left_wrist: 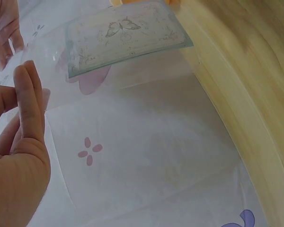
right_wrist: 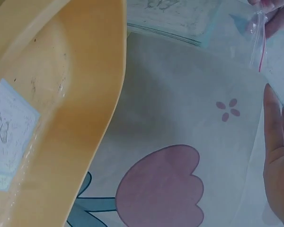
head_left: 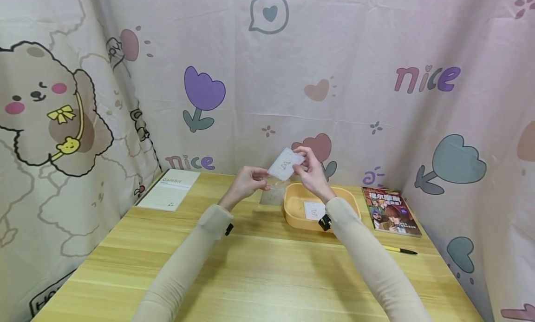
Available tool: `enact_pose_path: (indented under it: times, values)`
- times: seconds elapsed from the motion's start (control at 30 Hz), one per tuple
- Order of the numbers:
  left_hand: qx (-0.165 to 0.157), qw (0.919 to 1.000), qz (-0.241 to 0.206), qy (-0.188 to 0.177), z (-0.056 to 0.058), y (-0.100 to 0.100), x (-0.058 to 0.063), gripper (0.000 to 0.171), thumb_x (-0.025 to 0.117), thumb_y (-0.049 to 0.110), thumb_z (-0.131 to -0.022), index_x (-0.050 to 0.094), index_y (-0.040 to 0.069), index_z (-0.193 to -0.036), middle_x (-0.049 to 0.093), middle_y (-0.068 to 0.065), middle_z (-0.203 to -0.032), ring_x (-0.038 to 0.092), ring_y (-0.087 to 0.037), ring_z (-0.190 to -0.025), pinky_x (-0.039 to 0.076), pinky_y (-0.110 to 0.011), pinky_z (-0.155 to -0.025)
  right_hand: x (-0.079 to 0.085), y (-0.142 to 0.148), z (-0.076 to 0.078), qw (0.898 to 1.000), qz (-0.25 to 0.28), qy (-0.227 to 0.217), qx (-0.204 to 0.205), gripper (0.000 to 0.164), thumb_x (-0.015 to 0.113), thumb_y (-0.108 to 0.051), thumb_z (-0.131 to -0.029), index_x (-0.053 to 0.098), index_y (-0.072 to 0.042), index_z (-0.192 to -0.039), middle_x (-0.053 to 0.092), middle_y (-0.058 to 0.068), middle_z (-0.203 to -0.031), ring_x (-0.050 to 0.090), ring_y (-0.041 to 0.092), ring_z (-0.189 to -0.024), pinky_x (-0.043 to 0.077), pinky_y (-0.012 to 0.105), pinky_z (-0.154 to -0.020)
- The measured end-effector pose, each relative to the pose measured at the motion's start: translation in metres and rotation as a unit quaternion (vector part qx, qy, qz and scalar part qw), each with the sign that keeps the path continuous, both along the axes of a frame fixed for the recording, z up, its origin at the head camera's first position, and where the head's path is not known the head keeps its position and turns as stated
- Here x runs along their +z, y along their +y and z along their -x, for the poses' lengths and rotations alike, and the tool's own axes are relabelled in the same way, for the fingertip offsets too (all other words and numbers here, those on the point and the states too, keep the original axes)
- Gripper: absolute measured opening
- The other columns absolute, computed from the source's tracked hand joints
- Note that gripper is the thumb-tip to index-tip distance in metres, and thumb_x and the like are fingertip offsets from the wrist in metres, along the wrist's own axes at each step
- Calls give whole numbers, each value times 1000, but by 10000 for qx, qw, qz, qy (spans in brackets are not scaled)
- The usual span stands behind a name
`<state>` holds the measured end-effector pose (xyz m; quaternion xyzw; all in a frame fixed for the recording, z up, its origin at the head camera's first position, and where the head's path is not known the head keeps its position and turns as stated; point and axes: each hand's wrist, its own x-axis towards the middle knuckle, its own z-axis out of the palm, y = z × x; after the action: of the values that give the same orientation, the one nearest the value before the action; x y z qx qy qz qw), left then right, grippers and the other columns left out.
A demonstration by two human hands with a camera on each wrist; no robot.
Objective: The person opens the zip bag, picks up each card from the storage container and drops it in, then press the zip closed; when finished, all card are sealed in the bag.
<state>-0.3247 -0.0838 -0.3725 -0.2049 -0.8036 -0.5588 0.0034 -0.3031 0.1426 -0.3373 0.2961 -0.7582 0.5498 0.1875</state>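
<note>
Clear bag in left hand, card in yellow tray

The pale card bears a grey butterfly; a red line marks the clear bag. The tub is orange-yellow, the desk yellow wood-grain, the pinkish curtain tulip-patterned.

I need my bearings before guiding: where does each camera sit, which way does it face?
Head: worn on the head, facing forward and down at the table, held card and tub; left hand, right hand and both sleeves show.
Left wrist: worn there, facing a bagged butterfly card; both hands partly.
Right wrist: worn there, facing the tub and curtain; both hands partly.
Shared: head and right wrist show the tub.
</note>
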Motion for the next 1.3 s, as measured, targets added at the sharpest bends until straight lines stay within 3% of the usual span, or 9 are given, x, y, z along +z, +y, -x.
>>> enact_pose_path:
  times: [0.13,0.23,0.3,0.4,0.53,0.63,0.97,1.3]
  values:
    - [96,9999,27,-49,1,0,1,41,63,-7,-83,62,-7,-124,71,-21,-113,74,-18,-76,63,-29,-72,1,-1,-2,9995,-267,111,-86,39,53,14,-91,46,3,-127,54,25,-113,66,43,-95,62,45,-72]
    - [111,9999,96,-60,0,1,1,41,64,-6,-83,63,-7,-123,71,-21,-110,74,-18,-76,63,-35,-77,-7,0,7,9987,-454,201,-68,39,52,14,-92,47,3,-128,54,27,-115,65,44,-97,59,58,-74]
    - [97,9999,113,-70,0,1,1,40,65,-5,-82,64,-6,-122,72,-21,-109,74,-18,-78,62,-40,-80,-14,1,15,9978,-587,294,-74,40,52,13,-92,48,1,-129,54,27,-115,66,44,-96,60,55,-72]
    - [107,9998,169,-29,0,2,1,39,66,-3,-82,65,-5,-121,73,-20,-108,74,-18,-80,62,-42,-81,-22,2,24,9961,-772,379,-185,41,55,11,-91,50,-3,-129,57,24,-115,68,41,-92,62,41,-69]
    - [168,9994,300,46,0,1,0,39,70,-1,-80,67,-3,-119,73,-18,-108,73,-19,-84,63,-34,-76,-27,2,27,9940,-923,447,-371,42,61,10,-89,53,-6,-127,61,18,-113,70,33,-86,59,26,-69]
    - [212,9989,401,115,0,1,-1,40,73,1,-78,68,-2,-118,73,-16,-107,72,-18,-85,62,-28,-72,-27,2,26,9940,-894,526,-358,42,61,10,-88,54,-7,-126,61,15,-114,69,31,-86,60,27,-70]
    - [100,9993,328,156,1,0,-3,41,70,-2,-79,65,-6,-119,73,-20,-105,74,-19,-81,63,-29,-73,-23,-1,25,9905,-953,885,-445,43,60,11,-88,56,-11,-125,58,12,-113,65,25,-84,60,29,-69]
    - [75,9996,230,164,-1,1,0,39,69,-3,-79,67,-6,-118,72,-20,-107,73,-18,-81,63,-37,-76,-26,-1,23,9908,-1193,588,-266,39,61,8,-88,61,-11,-122,63,10,-114,63,24,-93,60,34,-77]
